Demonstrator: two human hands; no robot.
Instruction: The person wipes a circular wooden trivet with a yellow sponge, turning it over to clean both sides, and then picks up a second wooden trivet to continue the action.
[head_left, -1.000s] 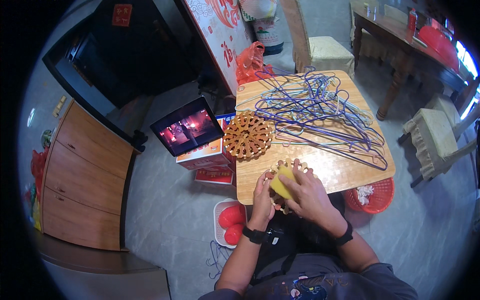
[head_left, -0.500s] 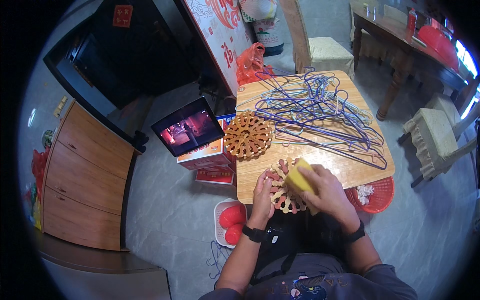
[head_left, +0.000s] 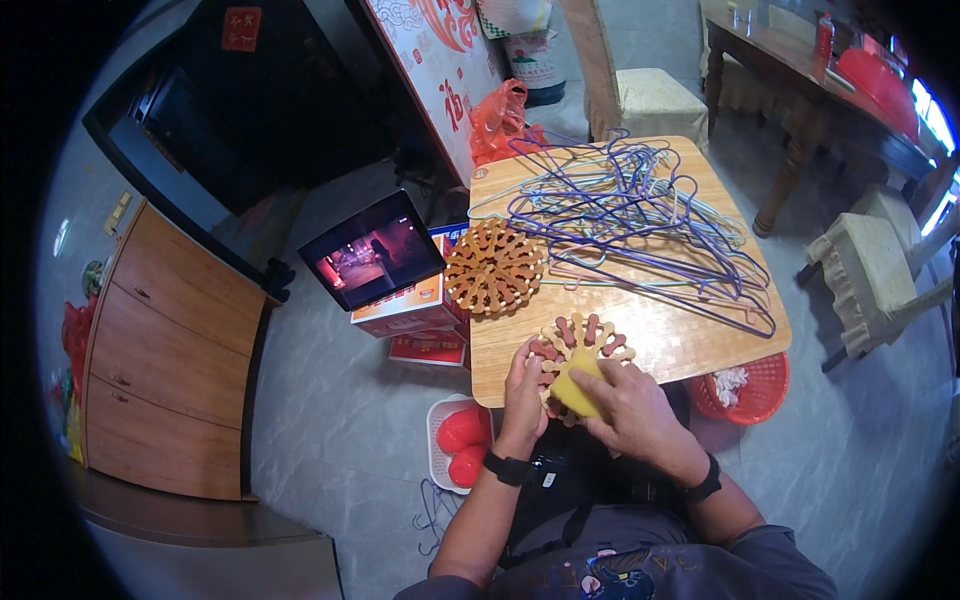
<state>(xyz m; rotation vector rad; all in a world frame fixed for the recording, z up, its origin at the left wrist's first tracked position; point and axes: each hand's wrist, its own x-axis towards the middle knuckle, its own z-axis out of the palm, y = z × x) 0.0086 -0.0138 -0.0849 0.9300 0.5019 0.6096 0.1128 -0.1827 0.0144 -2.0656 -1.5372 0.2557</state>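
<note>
My left hand (head_left: 524, 396) grips the left edge of a round wooden trivet (head_left: 574, 332) made of red-brown and pale bone-shaped pieces. It is held up at the near edge of the table. In my right hand (head_left: 645, 418) is a yellow sponge (head_left: 578, 388), pressed against the middle of the trivet's face and hiding part of it. Farther left on the tabletop lies another trivet (head_left: 493, 268) in brown and orange-tan, possibly a stack.
A tangle of purple and pale wire hangers (head_left: 640, 225) covers the far right of the wooden table (head_left: 505, 365). A lit tablet (head_left: 372, 252) stands on boxes at the left. Below are a red basket (head_left: 762, 392) and a white basket (head_left: 440, 455) holding red things.
My right hand has moved the sponge left and down, from the trivet's right side onto its middle. More of the trivet's far rim now shows. My left hand keeps its place.
</note>
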